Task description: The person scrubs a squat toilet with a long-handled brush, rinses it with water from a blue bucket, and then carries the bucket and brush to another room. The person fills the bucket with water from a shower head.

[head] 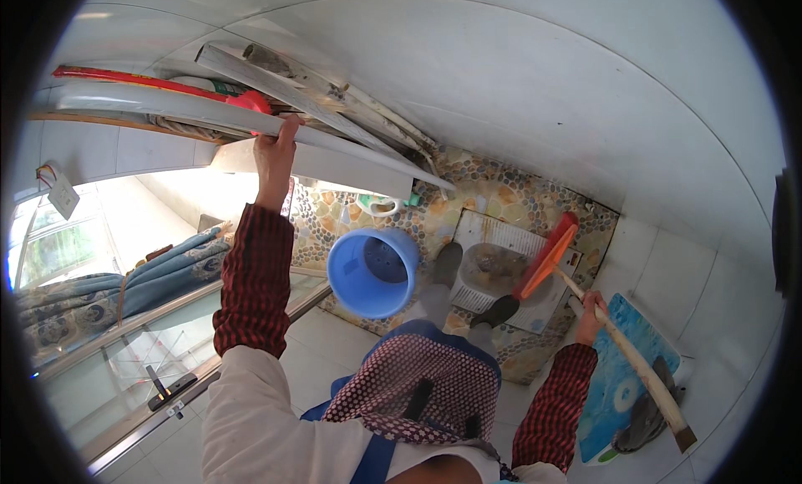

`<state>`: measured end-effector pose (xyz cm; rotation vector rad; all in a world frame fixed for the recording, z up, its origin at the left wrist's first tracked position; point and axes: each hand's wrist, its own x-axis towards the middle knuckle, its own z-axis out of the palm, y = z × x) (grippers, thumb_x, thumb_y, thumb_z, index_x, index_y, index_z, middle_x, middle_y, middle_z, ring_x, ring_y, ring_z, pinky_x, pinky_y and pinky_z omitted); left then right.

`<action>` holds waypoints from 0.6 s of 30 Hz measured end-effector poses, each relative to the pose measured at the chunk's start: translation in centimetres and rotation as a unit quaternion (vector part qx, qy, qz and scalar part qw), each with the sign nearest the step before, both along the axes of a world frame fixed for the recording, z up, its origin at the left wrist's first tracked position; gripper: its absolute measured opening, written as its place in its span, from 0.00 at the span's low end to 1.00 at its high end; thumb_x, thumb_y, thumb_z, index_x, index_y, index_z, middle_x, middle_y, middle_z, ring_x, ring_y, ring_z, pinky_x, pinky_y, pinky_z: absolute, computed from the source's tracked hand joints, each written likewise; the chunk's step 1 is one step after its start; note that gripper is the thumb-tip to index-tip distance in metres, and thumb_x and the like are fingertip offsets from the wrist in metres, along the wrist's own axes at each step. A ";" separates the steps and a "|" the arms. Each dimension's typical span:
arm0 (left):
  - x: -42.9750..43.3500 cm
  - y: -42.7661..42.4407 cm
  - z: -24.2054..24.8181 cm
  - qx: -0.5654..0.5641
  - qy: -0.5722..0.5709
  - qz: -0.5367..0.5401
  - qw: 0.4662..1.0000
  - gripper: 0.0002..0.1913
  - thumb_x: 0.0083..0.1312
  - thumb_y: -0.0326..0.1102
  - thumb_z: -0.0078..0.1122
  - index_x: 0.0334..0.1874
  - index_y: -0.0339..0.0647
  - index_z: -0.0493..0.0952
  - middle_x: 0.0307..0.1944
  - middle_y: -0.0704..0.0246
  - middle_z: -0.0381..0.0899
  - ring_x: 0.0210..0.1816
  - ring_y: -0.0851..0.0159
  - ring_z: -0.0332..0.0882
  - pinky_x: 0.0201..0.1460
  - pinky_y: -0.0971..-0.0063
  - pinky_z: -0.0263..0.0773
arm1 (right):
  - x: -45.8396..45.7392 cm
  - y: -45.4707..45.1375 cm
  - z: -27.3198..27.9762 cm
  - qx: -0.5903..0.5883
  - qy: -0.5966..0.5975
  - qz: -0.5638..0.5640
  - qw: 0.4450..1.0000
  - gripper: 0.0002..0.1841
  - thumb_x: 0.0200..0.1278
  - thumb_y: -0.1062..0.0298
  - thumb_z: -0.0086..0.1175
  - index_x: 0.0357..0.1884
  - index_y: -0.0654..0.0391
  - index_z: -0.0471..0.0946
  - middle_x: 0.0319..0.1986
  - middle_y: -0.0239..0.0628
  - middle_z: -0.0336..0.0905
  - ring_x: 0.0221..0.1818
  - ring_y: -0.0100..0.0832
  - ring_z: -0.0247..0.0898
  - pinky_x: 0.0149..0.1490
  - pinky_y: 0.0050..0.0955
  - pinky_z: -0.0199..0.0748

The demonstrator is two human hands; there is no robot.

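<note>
My left hand [277, 150] is raised at the upper left, its fingers closed around a long white pipe [363, 150] that slants down to the pebble floor. At the right, my right hand [591, 316] grips the wooden handle [645, 368] of a broom. The orange broom head [544, 274] with its red bristles [551, 249] is over the right side of a ceramic squat toilet [492, 227]. A second light stick end shows by my right hand; whether it is separate I cannot tell. My shoes [448, 264] stand at the toilet's near edge.
A blue bucket [335, 277] stands left of my feet, with a green-and-white bottle [379, 205] behind it. Several poles [301, 92] and a red-handled tool [150, 79] lean at the wall. A glazed door [188, 333] stands left. A blue printed board [611, 384] leans right.
</note>
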<state>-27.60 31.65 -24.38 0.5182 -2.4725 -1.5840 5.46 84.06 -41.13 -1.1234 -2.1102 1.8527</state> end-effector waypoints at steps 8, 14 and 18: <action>-1.4 3.5 4.3 -0.113 -0.089 -0.077 0.987 0.11 0.62 0.39 0.59 0.36 0.35 0.80 0.19 0.78 0.70 0.22 0.82 0.63 0.24 0.83 0.59 | -0.3 -0.1 -0.9 0.004 -0.014 0.011 1.000 0.16 0.67 0.62 0.51 0.24 0.58 0.63 0.23 0.28 0.59 0.29 0.22 0.52 0.40 0.25 0.57; -2.0 4.6 3.6 -0.103 -0.015 -0.141 0.985 0.12 0.62 0.38 0.60 0.39 0.34 0.80 0.22 0.77 0.73 0.26 0.80 0.67 0.29 0.82 0.64 | 0.2 0.0 -1.6 -0.019 0.010 0.001 1.000 0.13 0.66 0.61 0.52 0.28 0.59 0.68 0.25 0.27 0.62 0.30 0.22 0.56 0.40 0.27 0.60; -2.1 4.3 4.2 -0.143 -0.052 -0.135 0.979 0.13 0.62 0.39 0.60 0.39 0.35 0.80 0.21 0.76 0.73 0.25 0.80 0.66 0.28 0.81 0.63 | 0.9 0.6 -1.9 -0.020 0.003 -0.035 0.999 0.12 0.65 0.60 0.55 0.30 0.60 0.72 0.27 0.28 0.68 0.33 0.22 0.60 0.44 0.27 0.63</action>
